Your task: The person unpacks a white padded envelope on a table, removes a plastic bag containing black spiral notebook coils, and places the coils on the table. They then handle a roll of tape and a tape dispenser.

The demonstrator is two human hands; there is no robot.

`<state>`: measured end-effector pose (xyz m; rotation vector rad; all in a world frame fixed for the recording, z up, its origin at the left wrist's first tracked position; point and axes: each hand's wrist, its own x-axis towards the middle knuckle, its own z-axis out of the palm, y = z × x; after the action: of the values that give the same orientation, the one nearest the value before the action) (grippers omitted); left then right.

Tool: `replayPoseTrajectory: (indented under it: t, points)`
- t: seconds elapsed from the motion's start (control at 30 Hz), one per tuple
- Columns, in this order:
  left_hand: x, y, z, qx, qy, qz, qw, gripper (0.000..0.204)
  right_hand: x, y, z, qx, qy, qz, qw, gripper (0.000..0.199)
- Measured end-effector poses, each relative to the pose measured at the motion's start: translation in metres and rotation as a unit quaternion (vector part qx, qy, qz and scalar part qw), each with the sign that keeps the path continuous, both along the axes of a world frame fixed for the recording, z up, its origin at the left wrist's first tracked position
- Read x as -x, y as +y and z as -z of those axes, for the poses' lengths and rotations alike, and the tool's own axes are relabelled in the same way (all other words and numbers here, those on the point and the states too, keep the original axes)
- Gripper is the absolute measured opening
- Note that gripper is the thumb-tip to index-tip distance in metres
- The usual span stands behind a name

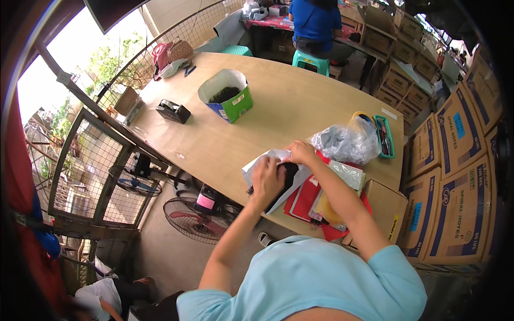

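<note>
At the table's near edge both my hands work at a white sheet (253, 167) with a black, comb-like ridged piece (289, 173) lying against it. My left hand (268, 179) is closed around the sheet's left side, its thumb beside the black piece. The fingers of my right hand (301, 152) pinch the sheet's upper edge. The hands partly hide the black piece, so its full shape cannot be made out. Just right of them lie red-covered notebooks (306, 199) and a clear plastic-wrapped pad (347, 175), partly under my right forearm.
A clear plastic bag (348, 142) sits beside a green tray (384, 136) of small tools. Farther off stand a cut-open carton (238, 104) of black pieces and a tape dispenser (173, 111). Cardboard boxes (460, 176) rise at right; a floor fan (195, 219) stands below left. Someone in blue (316, 27) sits beyond.
</note>
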<state>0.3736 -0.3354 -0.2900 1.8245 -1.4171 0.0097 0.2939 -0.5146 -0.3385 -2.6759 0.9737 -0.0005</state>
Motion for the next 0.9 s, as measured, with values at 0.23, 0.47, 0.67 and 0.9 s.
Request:
replayPoseTrajectory:
  t: [0.23,0.47,0.67,0.9]
  points:
    - [0.025,0.024,0.027,-0.198,-0.063,-0.022,0.978,0.102,-0.019,0.015,-0.005,0.003,-0.038,-0.058,0.998,0.048]
    - [0.024,0.023,0.043,-0.279,-0.07,-0.064,0.956,0.114,-0.03,0.025,0.013,-0.037,-0.137,0.064,0.988,0.028]
    - [0.032,0.026,0.051,-0.265,-0.111,-0.081,0.954,0.108,-0.026,0.018,0.015,-0.042,-0.165,0.15,0.974,0.033]
    - [0.04,0.028,0.053,-0.252,-0.15,-0.081,0.952,0.105,-0.021,-0.004,0.019,-0.141,-0.132,0.263,0.945,0.044]
